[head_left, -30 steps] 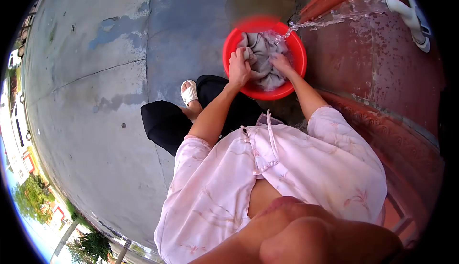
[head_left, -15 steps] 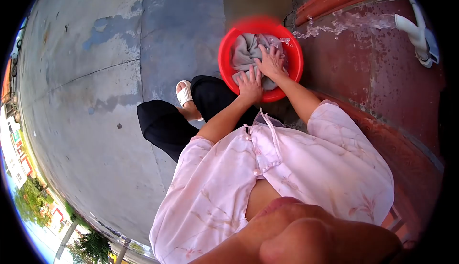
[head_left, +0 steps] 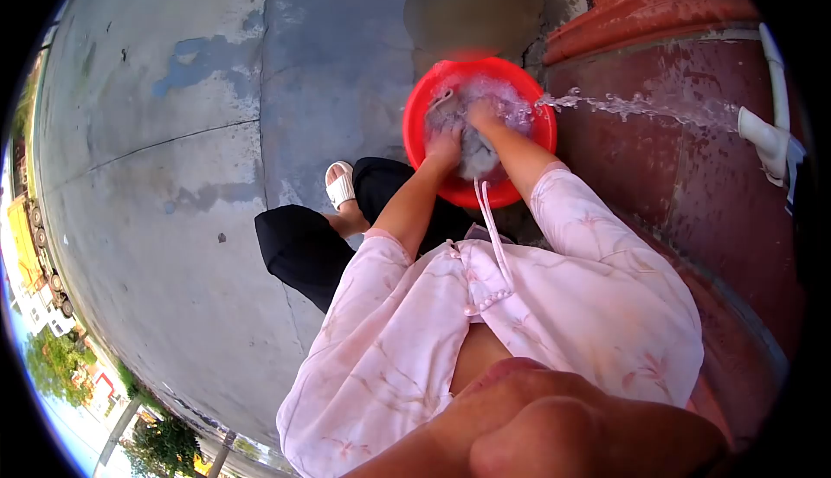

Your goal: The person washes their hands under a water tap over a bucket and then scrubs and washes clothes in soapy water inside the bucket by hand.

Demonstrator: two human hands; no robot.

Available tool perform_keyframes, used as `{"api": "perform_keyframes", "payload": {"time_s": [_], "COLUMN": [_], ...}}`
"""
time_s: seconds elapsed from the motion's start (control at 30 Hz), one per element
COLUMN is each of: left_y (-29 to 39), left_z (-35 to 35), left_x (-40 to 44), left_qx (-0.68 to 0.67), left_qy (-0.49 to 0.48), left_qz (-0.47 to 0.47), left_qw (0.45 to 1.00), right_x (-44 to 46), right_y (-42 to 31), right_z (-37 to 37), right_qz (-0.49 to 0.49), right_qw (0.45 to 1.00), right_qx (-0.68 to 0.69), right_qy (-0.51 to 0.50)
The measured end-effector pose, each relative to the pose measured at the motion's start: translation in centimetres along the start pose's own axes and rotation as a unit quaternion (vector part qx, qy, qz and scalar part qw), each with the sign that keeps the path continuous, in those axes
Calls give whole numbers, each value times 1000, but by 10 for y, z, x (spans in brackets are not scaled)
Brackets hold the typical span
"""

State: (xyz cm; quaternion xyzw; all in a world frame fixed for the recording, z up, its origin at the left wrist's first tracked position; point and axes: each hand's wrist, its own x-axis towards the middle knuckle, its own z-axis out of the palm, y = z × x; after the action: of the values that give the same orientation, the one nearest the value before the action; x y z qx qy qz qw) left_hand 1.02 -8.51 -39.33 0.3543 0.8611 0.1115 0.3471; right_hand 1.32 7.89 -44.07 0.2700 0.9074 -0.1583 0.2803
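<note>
A red basin stands on the wet ground, holding foamy water and a grey cloth. Both my hands are down in it, pressed on the cloth. My left hand is at the basin's near left part, its fingers hidden by water and foam. Near the middle, my right hand is sunk in the foam, so its fingers do not show. From a white pipe at the right, a stream of water runs into the basin's right side.
Grey concrete ground spreads to the left. On the right are a dark red tiled surface and a raised red edge. A foot in a white sandal is beside the basin. A yellow truck stands far left.
My hands have gone from lying spread on the cloth to down in the water. More foam shows, and the cloth is more covered. The yellow truck has come into view.
</note>
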Motion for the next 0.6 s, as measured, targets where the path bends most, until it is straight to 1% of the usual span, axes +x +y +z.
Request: {"api": "perform_keyframes", "payload": {"time_s": [0.07,0.1,0.13,0.17,0.2,0.23,0.3,0.33,0.37,0.43,0.47,0.5,0.53,0.57,0.6], "left_y": [9,7,3,0,5,8,17,20,22,29,39,37,31,26,24], "left_z": [-26,-22,-17,-14,-23,-29,-40,-50,-59,-73,-76,-75,-71,-65,-47], "left_x": [-17,-20,-20,-22,-33,-39,-45,-46,-42,-37,-38,-34,-24,-16,-9], "left_qx": [-112,-110,-207,-303,-291,-291,-319,-341,-344,-396,-376,-376,-361,-344,-334], "left_qy": [37,38,97,157,186,192,327,297,299,242,253,251,174,95,171], "left_qz": [13,15,-10,-34,-55,-53,-56,-76,-75,-90,-126,-128,-104,-79,-68], "left_qw": [993,993,973,939,937,936,888,889,887,881,883,883,910,931,925], "right_x": [8,1,-13,-22,-20,-22,-20,-71,-92,-123,-140,-156,-171,-182,-194], "right_y": [8,8,4,0,4,13,34,18,21,28,30,31,30,29,26], "right_z": [26,11,-19,-38,-40,-32,-14,-46,-47,-43,-40,-38,-39,-44,-53], "right_qz": [-2,-1,4,9,17,13,-96,-73,-73,-180,-179,-206,-232,-231,-198], "right_qw": [978,978,989,992,990,990,949,964,964,951,952,938,921,922,930], "right_qx": [56,58,90,119,130,129,277,204,200,151,150,179,208,209,215], "right_qy": [200,202,115,26,42,47,117,154,157,200,197,216,233,232,224]}}
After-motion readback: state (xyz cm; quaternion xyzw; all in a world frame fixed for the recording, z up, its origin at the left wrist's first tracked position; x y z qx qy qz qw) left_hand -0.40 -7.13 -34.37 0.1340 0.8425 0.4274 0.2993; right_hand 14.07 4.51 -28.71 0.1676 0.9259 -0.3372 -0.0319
